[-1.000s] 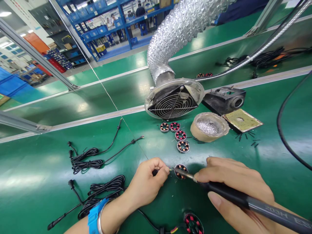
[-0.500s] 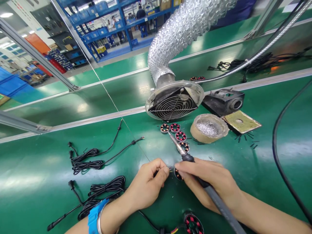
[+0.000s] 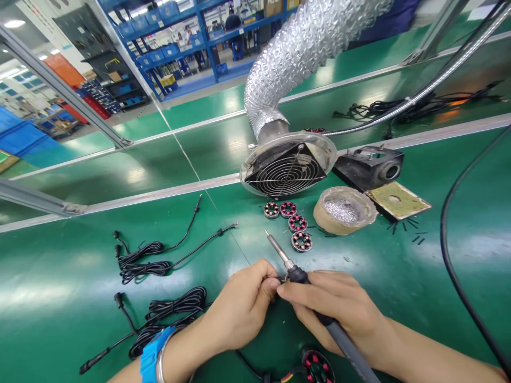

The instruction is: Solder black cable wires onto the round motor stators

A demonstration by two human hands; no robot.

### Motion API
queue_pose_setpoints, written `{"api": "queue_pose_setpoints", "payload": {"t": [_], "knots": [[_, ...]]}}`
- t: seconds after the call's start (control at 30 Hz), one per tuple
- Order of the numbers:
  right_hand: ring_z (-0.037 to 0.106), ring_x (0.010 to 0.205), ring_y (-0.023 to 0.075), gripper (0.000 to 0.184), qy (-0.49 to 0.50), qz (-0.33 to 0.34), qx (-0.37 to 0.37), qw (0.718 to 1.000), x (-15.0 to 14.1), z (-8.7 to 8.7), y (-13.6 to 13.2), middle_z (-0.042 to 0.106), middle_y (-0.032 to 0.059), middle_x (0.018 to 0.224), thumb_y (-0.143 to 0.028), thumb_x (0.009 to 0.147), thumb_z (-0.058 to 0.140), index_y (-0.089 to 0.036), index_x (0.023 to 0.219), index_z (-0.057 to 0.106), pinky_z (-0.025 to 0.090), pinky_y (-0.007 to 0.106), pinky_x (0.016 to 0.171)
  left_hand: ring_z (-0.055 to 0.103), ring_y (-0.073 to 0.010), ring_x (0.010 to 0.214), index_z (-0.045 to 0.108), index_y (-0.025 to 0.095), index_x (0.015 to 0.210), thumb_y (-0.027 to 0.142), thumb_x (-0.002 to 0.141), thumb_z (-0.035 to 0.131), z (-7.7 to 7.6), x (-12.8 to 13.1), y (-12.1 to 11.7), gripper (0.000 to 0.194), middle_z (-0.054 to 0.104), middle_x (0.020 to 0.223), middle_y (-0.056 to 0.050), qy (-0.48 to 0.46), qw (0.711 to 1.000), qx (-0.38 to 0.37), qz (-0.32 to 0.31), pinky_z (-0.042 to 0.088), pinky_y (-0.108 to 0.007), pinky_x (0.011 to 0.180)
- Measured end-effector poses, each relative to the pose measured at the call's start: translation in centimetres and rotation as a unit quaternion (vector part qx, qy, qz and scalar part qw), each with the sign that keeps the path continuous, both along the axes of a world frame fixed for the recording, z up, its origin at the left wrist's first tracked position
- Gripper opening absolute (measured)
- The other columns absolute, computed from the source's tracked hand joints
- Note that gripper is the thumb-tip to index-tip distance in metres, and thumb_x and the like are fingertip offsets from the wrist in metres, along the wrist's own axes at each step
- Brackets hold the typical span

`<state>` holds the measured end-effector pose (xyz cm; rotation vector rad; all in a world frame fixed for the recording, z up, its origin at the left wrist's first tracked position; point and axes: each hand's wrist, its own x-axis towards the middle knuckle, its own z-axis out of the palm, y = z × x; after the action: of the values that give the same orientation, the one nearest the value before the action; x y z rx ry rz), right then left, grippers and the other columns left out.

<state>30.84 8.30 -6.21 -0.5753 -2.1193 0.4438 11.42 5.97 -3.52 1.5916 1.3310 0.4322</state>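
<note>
My left hand [image 3: 247,306] is closed in a pinch on a black cable; its thin coloured wires [image 3: 282,278] stick out past the fingertips. A soldering iron [image 3: 297,274] is gripped like a pen in my right hand [image 3: 345,306], tip pointing up and left, apart from the coils. My right fingertips are right beside the wire ends; whether they touch them I cannot tell. Beyond the tip sit several small ring-shaped wound coils, among them a copper-coloured one [image 3: 302,242] and a red one [image 3: 297,223]. Nearer me lies a larger red coil [image 3: 318,367] with wires attached.
Coiled black cables [image 3: 175,303] lie at left. Below a fume extractor [image 3: 285,170] with a foil duct [image 3: 275,80] stand a round solder pot [image 3: 345,210], a black iron stand [image 3: 375,165] and a yellowish sponge [image 3: 397,199]. A black cord [image 3: 445,229] curves along the right.
The soldering iron's tip has swung left and down, away from the coils. My right hand has shifted left, its fingertips now at the wires by my left hand.
</note>
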Motion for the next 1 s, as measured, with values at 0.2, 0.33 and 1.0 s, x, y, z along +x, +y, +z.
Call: {"api": "queue_pose_setpoints", "payload": {"t": [0.2,0.33,1.0], "knots": [[0.049,0.053,0.0124,0.024,0.003,0.000,0.025,1.000,-0.2,-0.5,-0.1,0.052,-0.0027,0.063,-0.006,0.095,0.046,-0.018,0.109,0.061,0.037,0.024,0.048,0.041,-0.0122,0.061,0.046,0.020,0.074,0.056,0.092,0.042,-1.0,0.3,0.2,0.040,0.050,0.065,0.003,-0.130,0.983,-0.121,0.038,0.032,-0.025,0.060],[0.052,0.053,0.0120,0.023,0.037,-0.008,0.029,0.999,-0.4,-0.7,0.1,0.055,-0.0022,0.063,-0.005,0.094,0.047,-0.018,0.108,0.061,0.040,0.023,0.049,0.030,-0.0095,0.052,0.044,0.021,0.069,0.075,0.075,0.052,-1.2,0.7,0.6,0.055,0.039,0.054,0.007,-0.177,0.962,-0.193,0.080,0.025,-0.024,0.052],[0.067,0.063,0.0119,0.026,0.037,-0.050,-0.087,0.994,-0.9,-1.1,0.6,0.072,0.0017,0.082,-0.006,0.087,0.053,-0.022,0.107,0.057,0.055,0.022,0.060,0.026,-0.0078,0.047,0.041,0.022,0.064,0.059,0.078,0.053,-1.5,1.3,0.4,0.041,0.033,0.051,0.010,-0.126,0.967,-0.133,0.180,0.019,-0.024,0.046]]}}
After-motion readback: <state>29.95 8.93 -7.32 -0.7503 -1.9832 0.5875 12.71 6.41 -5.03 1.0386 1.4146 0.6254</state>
